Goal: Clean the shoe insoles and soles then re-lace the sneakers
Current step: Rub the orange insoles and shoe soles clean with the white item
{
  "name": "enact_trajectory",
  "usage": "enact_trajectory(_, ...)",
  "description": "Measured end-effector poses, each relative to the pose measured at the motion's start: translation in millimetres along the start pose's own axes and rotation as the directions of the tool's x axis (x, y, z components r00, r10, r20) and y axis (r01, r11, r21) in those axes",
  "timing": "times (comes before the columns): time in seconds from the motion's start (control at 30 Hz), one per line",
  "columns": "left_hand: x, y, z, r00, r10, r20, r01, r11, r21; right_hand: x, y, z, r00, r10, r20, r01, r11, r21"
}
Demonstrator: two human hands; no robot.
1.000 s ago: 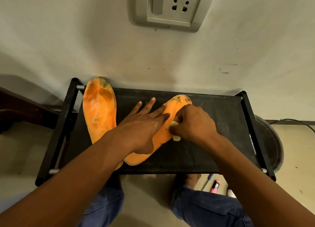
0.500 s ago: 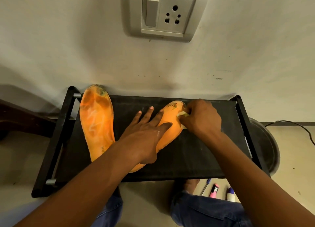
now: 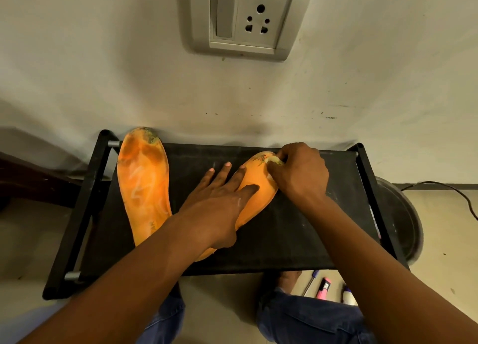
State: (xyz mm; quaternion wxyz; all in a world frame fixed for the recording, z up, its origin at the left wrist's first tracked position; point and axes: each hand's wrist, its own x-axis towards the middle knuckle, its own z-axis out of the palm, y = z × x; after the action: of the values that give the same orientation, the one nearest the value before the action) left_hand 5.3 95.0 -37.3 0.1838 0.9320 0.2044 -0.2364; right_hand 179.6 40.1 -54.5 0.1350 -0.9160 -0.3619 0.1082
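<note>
The left hand (image 3: 219, 204) lies flat, fingers straight, pressing the right-hand orange insole (image 3: 254, 188) onto the black stand (image 3: 297, 227). The right hand (image 3: 297, 173) pinches a small pale wad (image 3: 271, 161) against that insole's toe, just beyond the left fingertips. A second orange insole (image 3: 143, 186) lies left of those fingers.
</note>
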Motion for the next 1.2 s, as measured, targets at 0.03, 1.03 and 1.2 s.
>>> enact_trajectory(0.03, 1, 1, 0, 1.000, -0.001, 0.000, 0.001, 1.000, 0.002, 0, -1, 0, 0.999, 0.000, -0.036, 0.001, 1.000, 0.025)
enact_trajectory(1.03, 2, 5, 0, 1.000, -0.024, -0.007, 0.024, 1.000, 0.014, -2, -18, 10, 0.973, -0.210, -0.098, 0.212, 0.977, 0.010)
enact_trajectory(1.2, 2, 4, -1, 1.000, -0.021, -0.001, 0.021, 1.000, 0.013, 0, -17, 7, 0.976, -0.179, -0.126, 0.177, 0.984, -0.029)
